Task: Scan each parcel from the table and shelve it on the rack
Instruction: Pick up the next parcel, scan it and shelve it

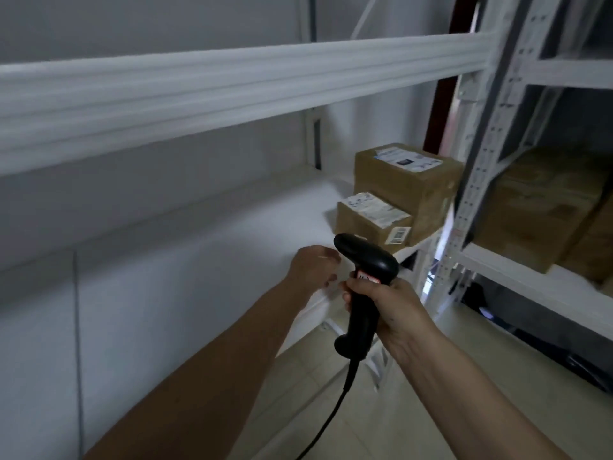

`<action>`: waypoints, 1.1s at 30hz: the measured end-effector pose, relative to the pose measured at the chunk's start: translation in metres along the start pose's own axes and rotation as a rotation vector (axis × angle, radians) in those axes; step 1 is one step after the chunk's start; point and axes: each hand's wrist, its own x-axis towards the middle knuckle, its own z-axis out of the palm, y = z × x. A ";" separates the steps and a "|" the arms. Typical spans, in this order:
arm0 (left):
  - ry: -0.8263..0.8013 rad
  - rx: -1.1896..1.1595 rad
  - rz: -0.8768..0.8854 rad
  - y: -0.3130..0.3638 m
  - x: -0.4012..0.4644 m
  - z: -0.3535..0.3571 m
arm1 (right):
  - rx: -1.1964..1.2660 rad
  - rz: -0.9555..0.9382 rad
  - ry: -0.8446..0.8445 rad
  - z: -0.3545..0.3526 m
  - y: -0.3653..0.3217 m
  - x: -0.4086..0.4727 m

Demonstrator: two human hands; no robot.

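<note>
1. Meanwhile, the right hand (394,313) gripped a black scanner (363,287) by its handle, its cable (326,423) trailing down.
2. The left hand (311,265) hung empty over the white shelf (199,247), fingers loosely curled.
3. Two parcels stood touching on that rack shelf: a small parcel (371,220) before a larger parcel (411,184).

The white metal rack shelf (232,234) lies bare across its left and middle under the white front beam (232,81), while a large brown cardboard parcel (411,187) and a small brown cardboard parcel (368,220) beside it fill the right end against the perforated white upright (481,161).
</note>
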 end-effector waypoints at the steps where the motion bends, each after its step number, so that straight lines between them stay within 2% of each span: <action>1: 0.049 0.156 0.064 -0.005 -0.007 -0.014 | -0.016 0.008 -0.030 0.011 0.004 -0.004; 3: 0.158 0.460 0.134 -0.018 -0.025 -0.047 | -0.062 0.028 -0.087 0.034 0.015 -0.013; 5: 0.262 0.621 0.154 -0.037 -0.047 -0.082 | -0.108 0.044 -0.145 0.060 0.029 -0.026; 12: 0.516 0.832 0.066 -0.105 -0.171 -0.215 | -0.242 0.116 -0.430 0.171 0.096 -0.116; 23: 0.901 0.840 -0.261 -0.261 -0.484 -0.410 | -0.444 0.202 -0.927 0.341 0.262 -0.365; 33: 1.122 0.771 -0.585 -0.362 -0.744 -0.493 | -0.557 0.210 -1.202 0.434 0.390 -0.570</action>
